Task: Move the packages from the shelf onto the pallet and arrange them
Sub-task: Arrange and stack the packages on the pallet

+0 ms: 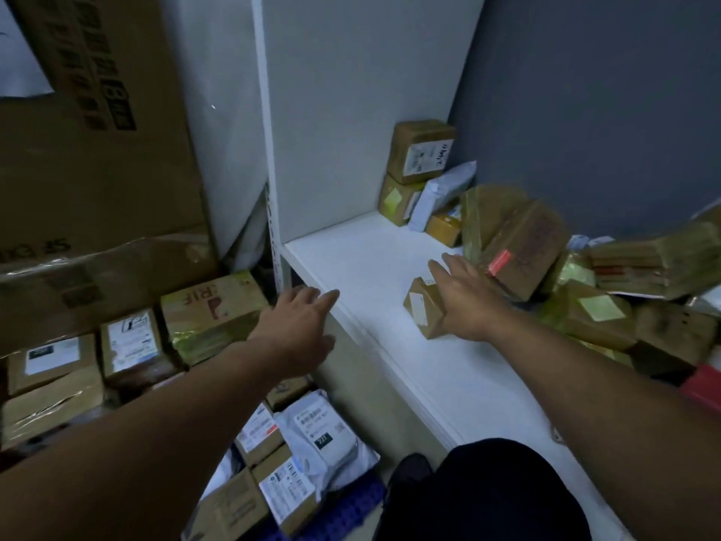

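Both hands open: right hand (466, 296) reaches over a small box (421, 312), left hand (298, 322) hovers empty. Likely light, stiff; pinch its sides.

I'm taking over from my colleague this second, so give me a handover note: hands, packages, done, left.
Left hand: open, empty, near the front edge of the white shelf.
Right hand: open, fingers straight over the small brown cardboard box on the shelf; not gripped.
Done: cardboard boxes and white mailer bags lie on the blue plastic pallet.
Left: that box, the brown taped parcel pile at right, the two stacked boxes in the back corner.
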